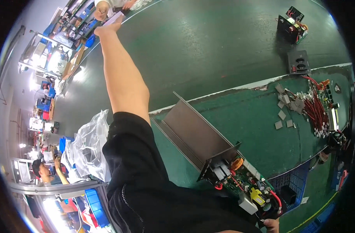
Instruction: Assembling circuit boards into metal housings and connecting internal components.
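My left arm stretches far across the table, and my left hand [108, 28] is closed on a pale lilac flat piece [114, 18] near another person's hand [102, 10]. At the bottom edge, my right hand [271, 224] shows only in part. Its thumb is bent beside the near end of a circuit board [249, 180], over something small that I cannot make out. The board carries an orange coil, a yellow transformer and red wires, with a black end panel [212, 165] at its far end. That panel meets a grey metal channel-shaped housing [197, 130].
Grey square pads [282, 114] and a bundle of red wires [315, 108] lie right. Beyond stand a grey fan panel [298, 62] and another black-panelled assembly [290, 29]. A blue crate [298, 182] sits below the table edge. Clear plastic bags [90, 143] and a seated person are left.
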A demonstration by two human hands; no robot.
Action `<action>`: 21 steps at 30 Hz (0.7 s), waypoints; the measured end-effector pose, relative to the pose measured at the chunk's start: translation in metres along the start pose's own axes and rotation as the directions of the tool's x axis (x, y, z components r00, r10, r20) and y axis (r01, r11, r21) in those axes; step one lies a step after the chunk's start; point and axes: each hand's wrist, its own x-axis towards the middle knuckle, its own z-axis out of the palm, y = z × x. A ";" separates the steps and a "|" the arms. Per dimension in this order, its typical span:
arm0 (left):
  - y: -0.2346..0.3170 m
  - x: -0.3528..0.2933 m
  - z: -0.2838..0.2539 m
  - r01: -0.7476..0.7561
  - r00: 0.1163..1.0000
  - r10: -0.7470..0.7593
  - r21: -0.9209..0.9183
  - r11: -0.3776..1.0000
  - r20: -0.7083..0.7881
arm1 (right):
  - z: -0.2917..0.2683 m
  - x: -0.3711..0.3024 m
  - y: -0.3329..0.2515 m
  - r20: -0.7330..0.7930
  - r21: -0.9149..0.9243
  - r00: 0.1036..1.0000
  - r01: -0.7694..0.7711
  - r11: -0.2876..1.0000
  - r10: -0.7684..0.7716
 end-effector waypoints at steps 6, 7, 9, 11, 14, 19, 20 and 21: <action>0.034 0.125 -0.018 -0.125 0.948 0.039 0.256 0.959 0.315 | 0.067 0.036 -0.049 -0.082 0.025 0.995 0.065 0.998 -0.062; 0.044 0.139 -0.006 -0.131 0.949 0.043 0.268 0.954 0.312 | 0.110 0.058 -0.084 -0.076 0.038 0.994 0.085 0.996 -0.082; 0.079 0.151 0.016 0.016 0.998 -0.033 0.268 0.963 0.058 | 0.112 0.063 -0.078 -0.056 0.048 0.989 0.143 0.989 -0.140; 0.118 0.150 0.059 -0.165 0.961 0.026 0.497 0.852 0.274 | 0.150 0.086 -0.096 0.056 0.078 0.978 0.195 0.978 -0.200; 0.083 0.111 -0.006 -0.114 0.979 -0.053 0.745 0.657 0.196 | 0.162 0.088 -0.102 0.033 0.044 0.965 0.258 0.965 -0.260; -0.031 -0.030 -0.019 -0.027 0.952 -0.305 0.996 -0.085 0.000 | 0.089 0.038 -0.055 -0.058 0.056 0.901 0.433 0.900 -0.430; -0.068 -0.080 -0.005 -0.246 0.868 -0.494 0.908 -0.339 0.051 | 0.083 0.041 -0.048 -0.056 -0.002 0.859 0.510 0.860 -0.510; -0.079 -0.149 0.025 -0.501 0.755 -0.651 0.705 -0.502 0.072 | 0.066 0.042 -0.047 0.032 0.075 0.899 0.435 0.898 -0.438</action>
